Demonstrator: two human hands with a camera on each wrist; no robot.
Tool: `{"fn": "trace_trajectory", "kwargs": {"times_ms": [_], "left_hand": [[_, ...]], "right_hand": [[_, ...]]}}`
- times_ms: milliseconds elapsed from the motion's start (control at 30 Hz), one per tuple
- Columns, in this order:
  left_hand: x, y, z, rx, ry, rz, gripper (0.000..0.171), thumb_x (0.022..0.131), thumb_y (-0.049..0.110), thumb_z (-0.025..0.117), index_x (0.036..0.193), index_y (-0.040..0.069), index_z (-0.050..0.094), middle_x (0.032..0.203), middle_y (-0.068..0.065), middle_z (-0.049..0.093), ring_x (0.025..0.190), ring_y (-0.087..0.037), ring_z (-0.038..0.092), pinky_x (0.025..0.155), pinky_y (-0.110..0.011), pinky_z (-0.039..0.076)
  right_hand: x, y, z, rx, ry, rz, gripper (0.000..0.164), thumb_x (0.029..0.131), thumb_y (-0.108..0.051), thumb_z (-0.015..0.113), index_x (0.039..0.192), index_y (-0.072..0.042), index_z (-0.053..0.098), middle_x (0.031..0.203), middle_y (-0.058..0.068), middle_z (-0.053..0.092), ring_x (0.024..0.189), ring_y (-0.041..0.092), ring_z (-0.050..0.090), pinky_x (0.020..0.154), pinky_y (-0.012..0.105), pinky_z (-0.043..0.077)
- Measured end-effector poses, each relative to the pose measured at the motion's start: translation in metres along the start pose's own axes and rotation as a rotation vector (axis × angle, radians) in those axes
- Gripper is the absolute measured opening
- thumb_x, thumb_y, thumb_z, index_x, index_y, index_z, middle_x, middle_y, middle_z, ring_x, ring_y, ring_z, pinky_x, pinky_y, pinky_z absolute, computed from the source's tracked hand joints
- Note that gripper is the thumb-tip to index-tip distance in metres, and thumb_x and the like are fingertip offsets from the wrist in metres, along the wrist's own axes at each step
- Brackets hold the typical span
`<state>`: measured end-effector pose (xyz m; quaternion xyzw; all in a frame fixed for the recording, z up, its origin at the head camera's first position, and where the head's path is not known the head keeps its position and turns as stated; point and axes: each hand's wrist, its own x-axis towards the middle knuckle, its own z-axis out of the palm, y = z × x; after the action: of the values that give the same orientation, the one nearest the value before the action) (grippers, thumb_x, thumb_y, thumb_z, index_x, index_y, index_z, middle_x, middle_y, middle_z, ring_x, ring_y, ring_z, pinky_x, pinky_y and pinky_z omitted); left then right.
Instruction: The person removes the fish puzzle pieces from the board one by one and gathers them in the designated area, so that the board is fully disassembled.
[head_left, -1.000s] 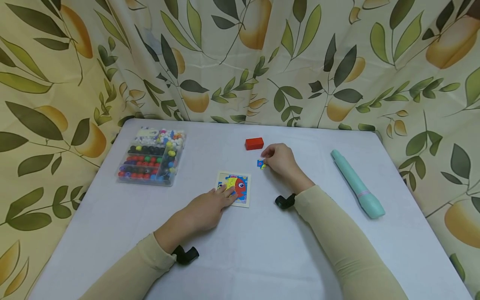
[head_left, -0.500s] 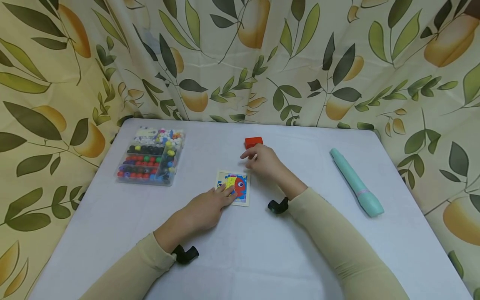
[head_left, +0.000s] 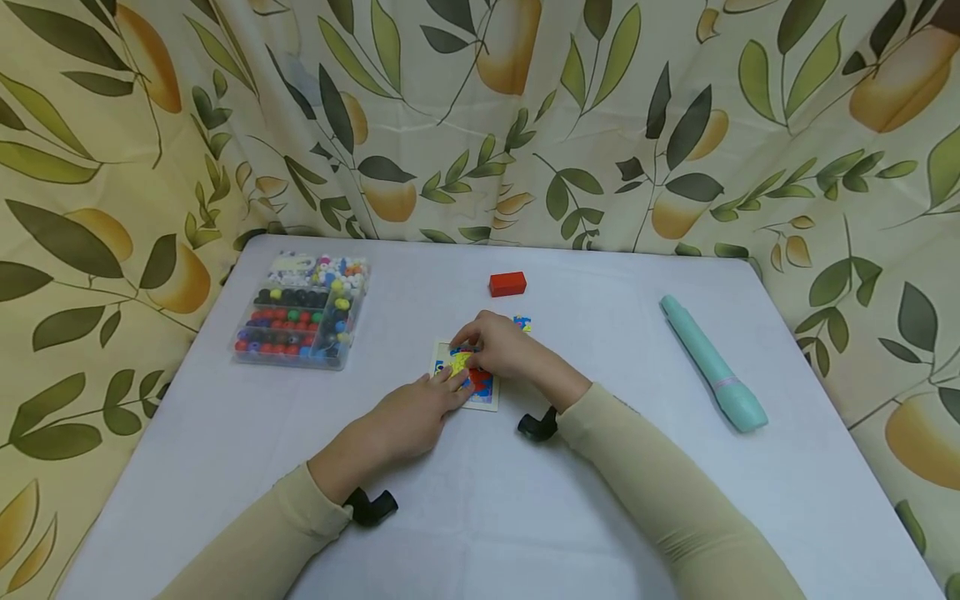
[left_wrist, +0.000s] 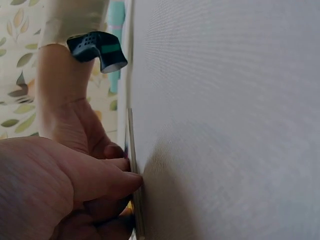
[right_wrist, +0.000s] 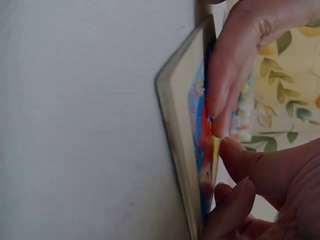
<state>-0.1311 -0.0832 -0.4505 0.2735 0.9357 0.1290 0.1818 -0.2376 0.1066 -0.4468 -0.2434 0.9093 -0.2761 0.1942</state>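
Note:
A small square jigsaw puzzle (head_left: 483,393) with a fish picture in a pale frame lies mid-table. My left hand (head_left: 408,417) rests on its lower left, fingers extended over the picture. In the left wrist view, the left thumb (left_wrist: 117,177) lies at the frame's edge. My right hand (head_left: 502,343) reaches over the puzzle's upper part, thumb and fingers bent. In the right wrist view its thumb (right_wrist: 245,157) is at a yellow part of the picture; whether a piece is pinched is unclear. A loose blue, red and yellow puzzle piece (head_left: 522,322) lies just behind the right hand.
A red block (head_left: 507,284) stands behind the puzzle. At the back left lies a clear compartment box (head_left: 300,312) of coloured beads. A mint-green folded umbrella (head_left: 712,367) lies on the right. Patterned curtains (head_left: 480,125) hang around the white table (head_left: 480,517).
My right hand has left the loose piece and moved left and toward me, onto the puzzle. The piece is in view again behind it. My left hand has stayed in place.

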Motion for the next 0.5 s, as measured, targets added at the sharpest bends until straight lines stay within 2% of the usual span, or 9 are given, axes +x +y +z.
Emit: {"fn": "trace_trajectory", "kwargs": {"times_ms": [167,500], "left_hand": [[0.0002,0.0005,-0.0005,-0.003,-0.003,-0.003,0.050,0.113,0.015,0.051,0.163,0.017,0.050,0.175,-0.001,0.039,0.164,-0.031,0.035,0.126,-0.055,0.041],[-0.0005,0.0003,-0.0017,-0.006,-0.006,0.004,0.049,0.113,0.016,0.052,0.162,0.018,0.051,0.175,0.000,0.039,0.165,-0.028,0.031,0.130,-0.053,0.037]], "right_hand": [[0.0001,0.0001,0.0028,0.007,0.006,0.022,0.028,0.095,-0.007,0.079,0.122,-0.016,0.083,0.119,0.010,0.066,0.110,0.023,0.064,0.092,0.035,0.057],[0.0009,-0.0035,0.0051,0.017,0.011,0.042,0.024,0.094,-0.004,0.078,0.116,-0.016,0.082,0.118,0.009,0.066,0.108,0.023,0.063,0.095,0.038,0.059]]}}
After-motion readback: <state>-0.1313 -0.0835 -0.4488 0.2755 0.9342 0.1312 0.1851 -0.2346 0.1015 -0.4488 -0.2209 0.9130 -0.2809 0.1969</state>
